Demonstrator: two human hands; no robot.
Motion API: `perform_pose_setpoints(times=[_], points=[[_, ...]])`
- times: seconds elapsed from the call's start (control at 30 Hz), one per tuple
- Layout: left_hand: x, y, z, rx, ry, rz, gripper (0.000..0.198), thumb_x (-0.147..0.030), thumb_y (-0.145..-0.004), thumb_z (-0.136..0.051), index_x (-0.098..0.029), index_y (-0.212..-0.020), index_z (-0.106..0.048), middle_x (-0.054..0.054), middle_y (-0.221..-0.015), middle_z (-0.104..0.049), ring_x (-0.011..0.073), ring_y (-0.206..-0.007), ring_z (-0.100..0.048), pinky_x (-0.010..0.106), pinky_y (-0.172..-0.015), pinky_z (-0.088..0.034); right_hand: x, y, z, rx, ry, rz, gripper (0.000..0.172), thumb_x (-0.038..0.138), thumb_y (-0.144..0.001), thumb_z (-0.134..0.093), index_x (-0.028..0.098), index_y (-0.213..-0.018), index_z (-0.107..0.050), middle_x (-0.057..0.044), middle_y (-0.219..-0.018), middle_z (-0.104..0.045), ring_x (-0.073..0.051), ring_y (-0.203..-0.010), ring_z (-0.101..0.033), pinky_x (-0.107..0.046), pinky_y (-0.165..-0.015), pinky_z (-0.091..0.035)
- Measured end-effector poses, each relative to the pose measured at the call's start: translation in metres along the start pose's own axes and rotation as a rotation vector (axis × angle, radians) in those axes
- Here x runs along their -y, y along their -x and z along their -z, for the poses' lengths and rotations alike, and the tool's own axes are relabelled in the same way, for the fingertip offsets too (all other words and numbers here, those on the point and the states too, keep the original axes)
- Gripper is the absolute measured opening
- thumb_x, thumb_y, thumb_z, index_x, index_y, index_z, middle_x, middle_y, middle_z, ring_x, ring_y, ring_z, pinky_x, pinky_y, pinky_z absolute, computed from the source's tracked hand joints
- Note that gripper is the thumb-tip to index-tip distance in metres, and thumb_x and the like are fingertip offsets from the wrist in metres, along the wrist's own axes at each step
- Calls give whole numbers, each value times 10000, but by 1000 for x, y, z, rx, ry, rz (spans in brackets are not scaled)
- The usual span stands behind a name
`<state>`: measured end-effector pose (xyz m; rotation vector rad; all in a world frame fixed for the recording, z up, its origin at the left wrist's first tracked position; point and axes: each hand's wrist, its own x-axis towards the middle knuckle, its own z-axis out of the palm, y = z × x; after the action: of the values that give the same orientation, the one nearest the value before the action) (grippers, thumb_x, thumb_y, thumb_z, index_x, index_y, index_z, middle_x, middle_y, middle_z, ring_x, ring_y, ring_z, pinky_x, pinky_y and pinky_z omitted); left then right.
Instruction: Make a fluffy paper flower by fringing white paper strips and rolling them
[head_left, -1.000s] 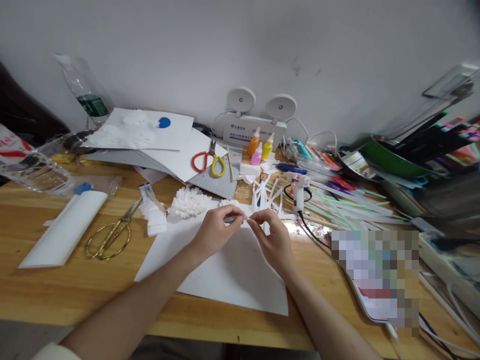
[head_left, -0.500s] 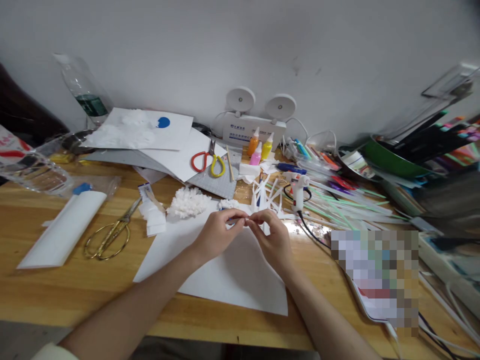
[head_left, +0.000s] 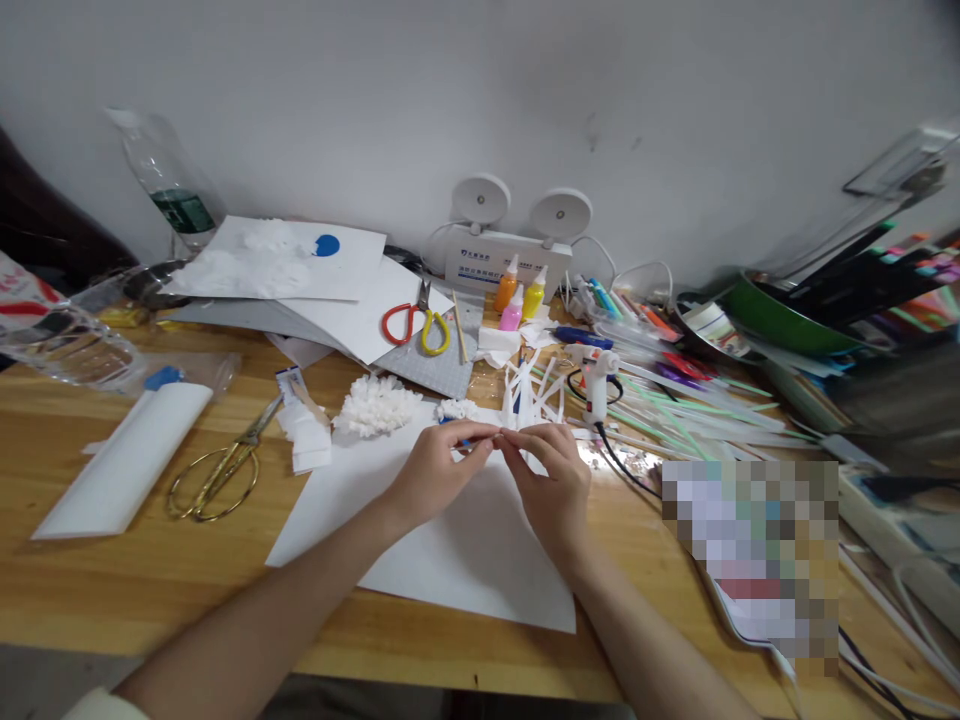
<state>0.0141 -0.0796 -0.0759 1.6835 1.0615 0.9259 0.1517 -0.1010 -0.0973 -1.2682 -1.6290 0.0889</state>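
The left hand [head_left: 435,465] and right hand [head_left: 553,490] meet at the fingertips, thumbs and forefingers pinched; anything between them is too small to tell. Beneath lies a white paper sheet [head_left: 465,560] on a wooden table [head_left: 420,640]. Just beyond sit a ruffled white cluster [head_left: 376,406] and white strips [head_left: 526,400]; farther back, a glue gun [head_left: 596,388], scissors [head_left: 425,297] and a twin-headed emergency light [head_left: 510,258] before a grey wall [head_left: 337,100].

- I'm at what looks like a craft corner: a wooden tabletop [head_left: 112,590] against a plain wall [head_left: 337,110].
- Nearer me than the white glue gun [head_left: 596,390], a paper sheet [head_left: 465,560] lies under my hands [head_left: 555,485].
- Left of the gun: gold scissors [head_left: 217,478], paper stacks [head_left: 352,330].
- Behind it, leftward: colourful squeeze bottles [head_left: 511,313].
- Right of it: loose green strips [head_left: 679,425].
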Motion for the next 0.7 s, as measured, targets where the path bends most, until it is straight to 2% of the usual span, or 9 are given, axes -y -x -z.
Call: perform_pose_setpoints(times=[0.1,0.2,0.4,0.7], points=[[0,0,0,16,14,0,231,-239,-766,-472,-180,-931,-623,43,-948,-643,160,-889,-572,272,-768,-457,0,0,0,8,7,18,55,144,-728,-578,195,-731,-599,-18,-659,-568,-149,-670,-494,-307,-659,-404],[-1,-1,1,19,13,19,230,-240,-761,-480,-178,-939,-613,40,-941,-642,152,-869,-579,257,-757,-461,1,-2,2,72,-31,-24,32,159,-743,-562,187,-726,-561,-21,-680,-556,-149,-686,-493,-304,-663,-400],[-2,-3,4,-26,-65,15,150,-229,-752,-491,-163,-810,-613,15,-812,-646,118,-763,-596,206,-699,-465,1,-5,3,209,-166,-149,78,176,-786,-494,192,-711,-478,-13,-691,-516,-138,-661,-465,-276,-608,-385],[2,-2,3,-54,-128,-61,143,-198,-752,-468,-168,-796,-600,15,-784,-636,124,-739,-586,226,-688,-466,1,-4,3,307,-242,-190,53,196,-796,-476,196,-743,-481,-6,-691,-503,-135,-662,-458,-270,-613,-381]])
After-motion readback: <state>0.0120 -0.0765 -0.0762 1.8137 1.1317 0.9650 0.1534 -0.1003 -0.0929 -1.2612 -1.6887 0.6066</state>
